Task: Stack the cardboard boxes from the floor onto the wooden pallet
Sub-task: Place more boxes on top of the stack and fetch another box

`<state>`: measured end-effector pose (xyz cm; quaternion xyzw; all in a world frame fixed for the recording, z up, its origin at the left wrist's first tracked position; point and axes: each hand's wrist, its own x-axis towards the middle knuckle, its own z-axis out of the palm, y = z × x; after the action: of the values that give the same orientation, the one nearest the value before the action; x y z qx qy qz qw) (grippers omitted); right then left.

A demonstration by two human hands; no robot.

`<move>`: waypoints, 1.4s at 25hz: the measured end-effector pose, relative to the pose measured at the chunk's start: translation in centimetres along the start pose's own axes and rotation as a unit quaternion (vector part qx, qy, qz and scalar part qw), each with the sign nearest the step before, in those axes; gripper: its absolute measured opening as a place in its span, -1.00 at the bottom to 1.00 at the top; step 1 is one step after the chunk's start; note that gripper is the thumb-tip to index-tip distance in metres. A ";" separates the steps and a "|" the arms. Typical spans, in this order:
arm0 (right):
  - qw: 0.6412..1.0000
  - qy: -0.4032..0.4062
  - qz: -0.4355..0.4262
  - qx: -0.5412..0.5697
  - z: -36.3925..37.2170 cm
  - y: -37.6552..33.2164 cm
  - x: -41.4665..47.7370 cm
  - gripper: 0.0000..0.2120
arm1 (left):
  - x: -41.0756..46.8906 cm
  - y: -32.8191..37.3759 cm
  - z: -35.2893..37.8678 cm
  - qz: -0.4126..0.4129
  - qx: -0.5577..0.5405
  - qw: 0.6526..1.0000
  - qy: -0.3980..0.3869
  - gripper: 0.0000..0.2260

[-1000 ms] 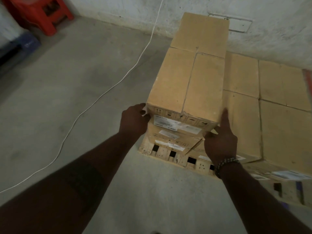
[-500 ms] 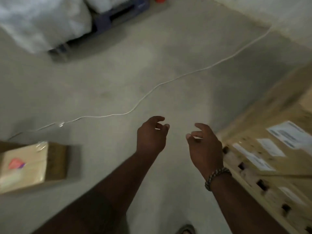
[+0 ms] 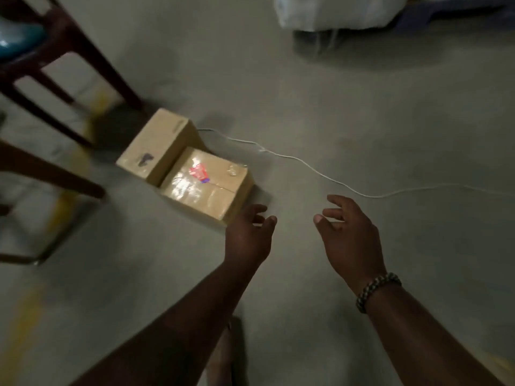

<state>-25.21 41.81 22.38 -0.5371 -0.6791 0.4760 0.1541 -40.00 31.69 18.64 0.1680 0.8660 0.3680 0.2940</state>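
Hands reach out empty, fingers loose: left hand just short of the taped box on the floor, right hand apart. Best to crouch and clasp opposite sides, clear of the white cable; plain box touches behind.

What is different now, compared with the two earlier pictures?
Both hands let go of the top box of the stack, and the view turned away from the pallet, now out of sight. The left hand and right hand, both empty, now reach toward the tape-covered brown cardboard box with a red sticker. The thin white cable lies on the grey floor as before.
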 end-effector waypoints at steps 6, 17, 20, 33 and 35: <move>0.991 -0.119 -0.030 -0.045 13.6 -8.1 4.3 -0.54 | 6.9 -8.4 -10.0 -0.131 -0.099 0.984 0.063 -0.60; 0.950 -0.249 -0.023 -0.187 29.3 -11.1 18.9 -0.46 | 18.1 -15.0 -11.2 -0.344 -0.278 0.894 0.076 -0.31; 0.927 -0.280 -0.030 -0.248 32.8 -8.6 23.6 -0.40 | 21.5 -16.0 -8.4 -0.397 -0.327 0.853 0.087 -0.27; 0.872 -0.355 0.095 -0.324 36.3 0.5 34.8 -0.19 | 27.9 -19.4 0.7 -0.437 -0.395 0.805 0.072 -0.67; 0.886 -0.345 0.082 -0.298 34.6 -0.6 34.4 -0.31 | 27.0 -18.4 -0.1 -0.422 -0.383 0.816 0.101 -0.56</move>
<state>-63.41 55.31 -4.79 -0.4133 -0.7527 0.4176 -0.2972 -62.22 32.95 -5.26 -0.3778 0.6658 0.5249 0.3720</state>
